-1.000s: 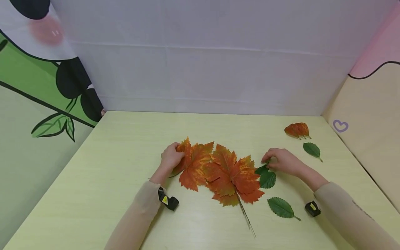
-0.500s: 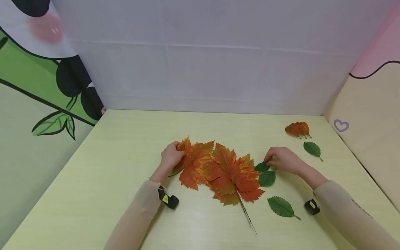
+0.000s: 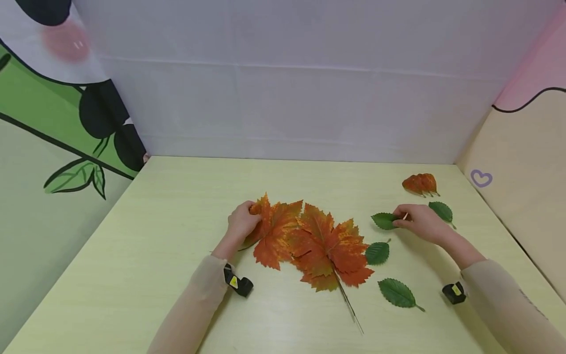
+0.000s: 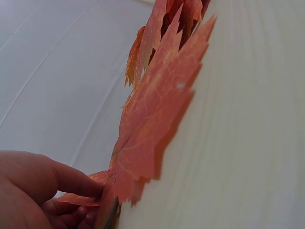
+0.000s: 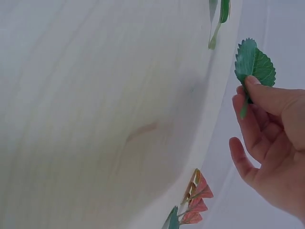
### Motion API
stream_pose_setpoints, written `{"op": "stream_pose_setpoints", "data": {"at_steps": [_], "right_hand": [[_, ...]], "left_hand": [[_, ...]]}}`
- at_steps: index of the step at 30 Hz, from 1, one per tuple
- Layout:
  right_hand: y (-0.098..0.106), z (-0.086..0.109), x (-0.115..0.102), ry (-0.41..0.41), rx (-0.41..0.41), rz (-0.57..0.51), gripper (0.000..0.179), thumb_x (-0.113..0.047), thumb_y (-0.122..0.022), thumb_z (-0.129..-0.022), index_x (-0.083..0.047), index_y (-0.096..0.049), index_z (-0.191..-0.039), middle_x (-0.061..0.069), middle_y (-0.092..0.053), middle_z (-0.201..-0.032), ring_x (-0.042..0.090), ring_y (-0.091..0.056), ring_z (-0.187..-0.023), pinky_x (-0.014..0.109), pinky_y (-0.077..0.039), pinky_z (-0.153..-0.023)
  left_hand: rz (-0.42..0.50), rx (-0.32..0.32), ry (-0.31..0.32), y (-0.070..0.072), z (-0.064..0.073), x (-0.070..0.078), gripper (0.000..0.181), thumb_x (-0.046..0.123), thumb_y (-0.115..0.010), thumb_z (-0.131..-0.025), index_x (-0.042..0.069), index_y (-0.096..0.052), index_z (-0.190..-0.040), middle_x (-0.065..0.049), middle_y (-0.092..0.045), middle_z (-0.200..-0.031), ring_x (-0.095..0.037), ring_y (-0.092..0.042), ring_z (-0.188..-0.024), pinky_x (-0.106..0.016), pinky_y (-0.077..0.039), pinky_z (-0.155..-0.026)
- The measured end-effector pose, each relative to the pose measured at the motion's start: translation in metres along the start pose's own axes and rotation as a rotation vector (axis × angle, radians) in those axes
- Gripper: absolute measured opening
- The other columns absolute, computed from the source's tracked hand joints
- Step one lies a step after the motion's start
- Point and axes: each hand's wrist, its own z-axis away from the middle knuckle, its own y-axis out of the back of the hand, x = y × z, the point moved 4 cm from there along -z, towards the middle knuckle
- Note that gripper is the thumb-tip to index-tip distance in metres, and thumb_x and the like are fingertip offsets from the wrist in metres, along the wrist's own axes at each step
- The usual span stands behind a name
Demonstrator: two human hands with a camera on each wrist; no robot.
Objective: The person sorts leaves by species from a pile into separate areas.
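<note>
Between thumb and finger my right hand (image 3: 422, 222) pinches a green leaf (image 5: 255, 64) near its stem; the right wrist view has it raised over the table. My left hand (image 3: 243, 222) grips the left edge of an orange artificial maple leaf (image 3: 278, 226), its fingertips partly hidden behind the leaf in the head view. Beside it, a cluster of orange-red maple leaves (image 3: 327, 246) lies with thin stems (image 3: 347, 302) trailing toward the near side. Against that cluster's right edge rests another green leaf (image 3: 377, 253).
Nearer the front lies a green leaf (image 3: 396, 292) on the pale wooden table (image 3: 146, 236). Behind the right hand is one more green leaf (image 3: 440, 211), with small orange-brown leaves (image 3: 420, 184) farther back. A light cloth wall (image 3: 283, 108) rises along the table's back edge.
The right hand has lifted a green leaf off the pair by the maple cluster and moved it right and slightly back. The left hand has stayed where it was.
</note>
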Motion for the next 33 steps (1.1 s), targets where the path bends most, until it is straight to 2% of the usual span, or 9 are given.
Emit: {"op": "stream_pose_setpoints", "data": {"at_steps": [7, 13, 21, 29, 33], "right_hand": [[0.003, 0.006, 0.010, -0.022, 0.008, 0.024, 0.015, -0.010, -0.062, -0.083, -0.001, -0.061, -0.095, 0.004, -0.064, -0.080, 0.014, -0.056, -0.070, 0.028, -0.044, -0.059], [0.008, 0.013, 0.019, -0.080, 0.017, 0.029, 0.020, -0.009, -0.059, -0.085, 0.005, -0.059, -0.100, 0.011, -0.064, -0.083, 0.022, -0.059, -0.074, 0.031, -0.045, -0.059], [0.015, 0.020, 0.034, -0.140, 0.041, 0.042, 0.019, -0.010, -0.056, -0.087, 0.005, -0.057, -0.098, 0.013, -0.062, -0.083, 0.021, -0.056, -0.072, 0.032, -0.042, -0.059], [0.024, 0.030, 0.055, -0.245, 0.139, 0.003, 0.033, -0.015, -0.055, -0.089, 0.013, -0.052, -0.107, 0.014, -0.060, -0.079, 0.016, -0.051, -0.063, 0.029, -0.038, -0.056], [0.031, 0.036, 0.063, -0.305, 0.170, -0.003, 0.038, -0.019, -0.055, -0.089, 0.014, -0.051, -0.108, 0.018, -0.060, -0.082, 0.023, -0.054, -0.068, 0.030, -0.040, -0.056]], "left_hand": [[0.007, 0.006, -0.006, 0.000, 0.000, -0.001, 0.037, 0.012, -0.056, -0.084, 0.006, -0.053, -0.120, -0.015, -0.054, -0.123, -0.032, -0.045, -0.108, -0.046, -0.038, -0.093], [0.003, 0.005, -0.012, 0.000, -0.001, -0.001, 0.035, 0.012, -0.055, -0.085, 0.005, -0.053, -0.119, -0.015, -0.055, -0.121, -0.032, -0.046, -0.105, -0.046, -0.039, -0.091], [-0.027, 0.015, -0.049, 0.003, 0.000, 0.002, 0.037, 0.012, -0.056, -0.083, 0.004, -0.054, -0.119, -0.016, -0.056, -0.119, -0.033, -0.049, -0.108, -0.050, -0.030, -0.097], [-0.043, 0.015, -0.057, 0.003, 0.001, 0.002, 0.038, 0.012, -0.056, -0.083, 0.003, -0.053, -0.120, -0.017, -0.056, -0.119, -0.034, -0.049, -0.108, -0.051, -0.027, -0.099], [-0.044, 0.015, -0.054, 0.002, 0.001, 0.001, 0.038, 0.012, -0.056, -0.083, 0.003, -0.053, -0.120, -0.017, -0.056, -0.120, -0.033, -0.050, -0.108, -0.051, -0.027, -0.099]]}}
